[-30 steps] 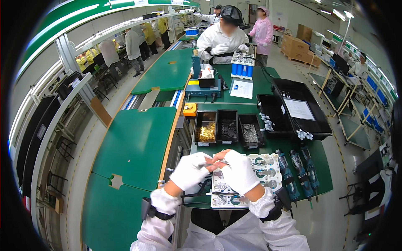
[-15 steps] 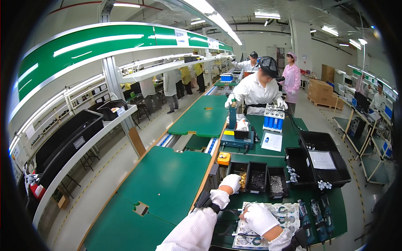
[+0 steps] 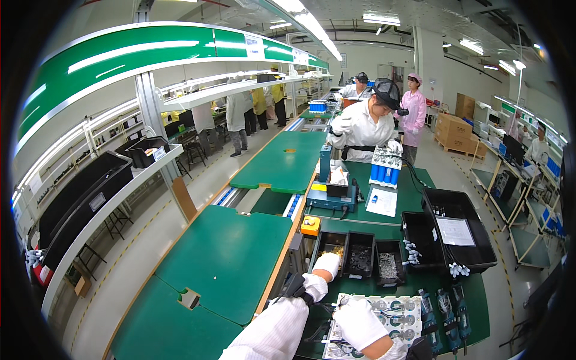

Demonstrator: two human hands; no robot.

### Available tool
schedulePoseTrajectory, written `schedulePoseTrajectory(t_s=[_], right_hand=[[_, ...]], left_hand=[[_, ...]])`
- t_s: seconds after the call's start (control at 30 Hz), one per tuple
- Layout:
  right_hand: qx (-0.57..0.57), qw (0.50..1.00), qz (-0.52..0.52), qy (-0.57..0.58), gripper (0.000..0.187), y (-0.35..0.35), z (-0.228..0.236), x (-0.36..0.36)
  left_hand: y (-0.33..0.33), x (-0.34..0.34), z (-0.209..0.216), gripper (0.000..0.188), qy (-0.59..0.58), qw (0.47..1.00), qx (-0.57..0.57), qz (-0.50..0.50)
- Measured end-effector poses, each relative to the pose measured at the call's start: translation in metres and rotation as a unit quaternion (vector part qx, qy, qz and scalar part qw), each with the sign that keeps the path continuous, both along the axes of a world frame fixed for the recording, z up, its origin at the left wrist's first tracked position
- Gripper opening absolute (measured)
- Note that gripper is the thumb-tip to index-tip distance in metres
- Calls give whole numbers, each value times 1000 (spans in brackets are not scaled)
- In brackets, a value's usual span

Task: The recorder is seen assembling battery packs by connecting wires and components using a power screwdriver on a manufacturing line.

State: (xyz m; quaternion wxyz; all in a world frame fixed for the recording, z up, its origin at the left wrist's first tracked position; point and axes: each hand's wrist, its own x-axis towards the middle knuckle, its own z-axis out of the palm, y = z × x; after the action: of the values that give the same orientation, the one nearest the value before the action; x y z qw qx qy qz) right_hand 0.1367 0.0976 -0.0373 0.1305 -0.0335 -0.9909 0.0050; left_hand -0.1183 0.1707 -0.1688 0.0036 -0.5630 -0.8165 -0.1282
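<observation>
My white-gloved left hand [image 3: 327, 264] is at the near end of a black bin [image 3: 320, 255] holding small brass-coloured parts. Its fingers dip toward the bin and are hidden. My right hand [image 3: 358, 322], gloved as well, is closed over the left part of a white plate [image 3: 410, 307] with round metal-looking spots and wires. Whatever its fingertips pinch is too small to make out. Dark cables [image 3: 318, 329] lie beside the plate's left edge. Two more bins stand alongside: one with dark small parts [image 3: 361, 255], one with silvery small parts [image 3: 388, 265].
Several teal power tools [image 3: 447, 315] lie right of the plate. Large black trays [image 3: 474, 246] stand beyond them. Across the bench a co-worker [image 3: 367, 123] stands behind a blue cell pack [image 3: 384, 171]. Green conveyor boards [image 3: 222, 249] run along the left; a yellow box [image 3: 310, 225] sits near the bins.
My right hand has shifted left and nearer over the plate. My left hand has drawn slightly back at the brass-part bin. The co-worker's hand has left the upright tool. The whole view has shifted slightly.
</observation>
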Motion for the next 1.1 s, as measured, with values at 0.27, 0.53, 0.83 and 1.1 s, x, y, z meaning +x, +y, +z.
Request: schedulePoseTrajectory(t_s=[0.27, 0.53, 0.83, 1.1], right_hand=[[10, 1000, -20, 17, 12, -6, 3, -8], [44, 997, -68, -19, 17, -14, -3, -11], [-31, 983, -146, -108, 51, -9, -10, -19], [-30, 989, -124, 71, 26, -5, 31, -13]], left_hand=[[-12, 5, 14, 22, -60, 998, 23, 26], [-22, 14, 30, 31, -141, 987, 6, 76], [-23, 24, 27, 31, -127, 985, 25, 118], [-23, 21, 20, 32, -103, 987, 30, 118]])
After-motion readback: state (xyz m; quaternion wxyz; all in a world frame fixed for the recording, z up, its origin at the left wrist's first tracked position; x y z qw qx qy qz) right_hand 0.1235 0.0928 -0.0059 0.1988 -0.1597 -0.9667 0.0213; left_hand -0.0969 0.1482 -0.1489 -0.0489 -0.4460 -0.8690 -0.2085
